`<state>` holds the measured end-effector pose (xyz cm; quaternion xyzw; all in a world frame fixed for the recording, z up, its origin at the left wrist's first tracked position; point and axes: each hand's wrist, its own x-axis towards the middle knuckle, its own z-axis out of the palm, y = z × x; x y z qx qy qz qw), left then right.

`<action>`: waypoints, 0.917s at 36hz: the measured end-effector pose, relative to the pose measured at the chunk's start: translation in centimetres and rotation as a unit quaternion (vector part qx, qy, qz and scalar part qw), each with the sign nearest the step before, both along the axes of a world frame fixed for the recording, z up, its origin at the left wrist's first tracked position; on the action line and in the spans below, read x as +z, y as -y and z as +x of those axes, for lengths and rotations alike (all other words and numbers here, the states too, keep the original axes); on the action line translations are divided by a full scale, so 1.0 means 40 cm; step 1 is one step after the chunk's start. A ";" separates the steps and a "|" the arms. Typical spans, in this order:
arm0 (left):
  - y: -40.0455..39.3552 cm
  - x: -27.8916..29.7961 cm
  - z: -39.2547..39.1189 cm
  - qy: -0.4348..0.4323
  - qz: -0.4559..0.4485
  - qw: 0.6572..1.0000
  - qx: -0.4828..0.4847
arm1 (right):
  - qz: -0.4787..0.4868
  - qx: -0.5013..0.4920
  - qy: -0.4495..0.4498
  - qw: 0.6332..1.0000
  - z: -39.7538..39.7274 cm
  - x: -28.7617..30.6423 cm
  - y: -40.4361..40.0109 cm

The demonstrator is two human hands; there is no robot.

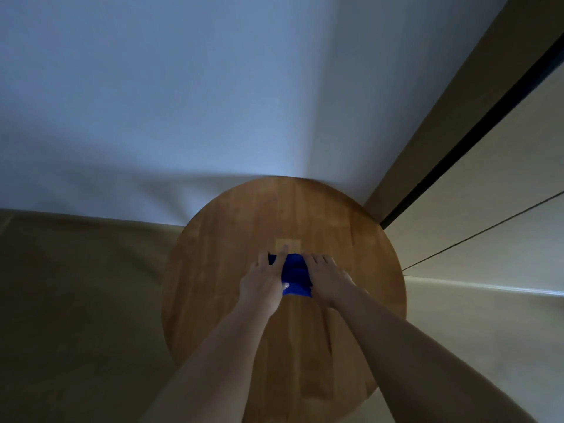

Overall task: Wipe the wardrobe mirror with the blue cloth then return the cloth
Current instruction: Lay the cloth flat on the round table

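A blue cloth (295, 274) lies folded near the middle of a round wooden table (238, 215). My left hand (264, 280) rests on the cloth's left part with fingers stretched forward. My right hand (326, 277) lies flat on its right part, fingers straight. Both hands press down on the cloth and cover its side edges. No mirror surface shows clearly in this view.
A white wall (183, 102) rises behind the table. Beige floor (76, 285) spreads to the left. At the right stands a beige panelled wardrobe or door (488, 193) with a dark vertical gap (476, 132) close to the table's edge.
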<state>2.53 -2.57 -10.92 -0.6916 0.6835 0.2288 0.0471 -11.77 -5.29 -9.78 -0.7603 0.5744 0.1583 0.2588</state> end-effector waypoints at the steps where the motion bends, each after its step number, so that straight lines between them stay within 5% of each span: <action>1: 0.015 -0.011 0.002 0.002 -0.001 1.000 -0.007 | -0.004 -0.002 0.002 1.000 0.002 -0.013 0.012; 14: 0.140 -0.074 -0.015 0.026 -0.102 0.994 -0.011 | -0.102 -0.014 0.017 0.995 0.007 -0.064 0.149; 19: 0.105 -0.091 -0.017 0.087 -0.126 0.986 -0.069 | -0.144 0.071 -0.018 0.987 -0.012 -0.091 0.114; 33: -0.040 -0.175 -0.024 0.121 0.084 0.984 -0.103 | 0.031 0.120 -0.002 0.992 -0.016 -0.187 -0.061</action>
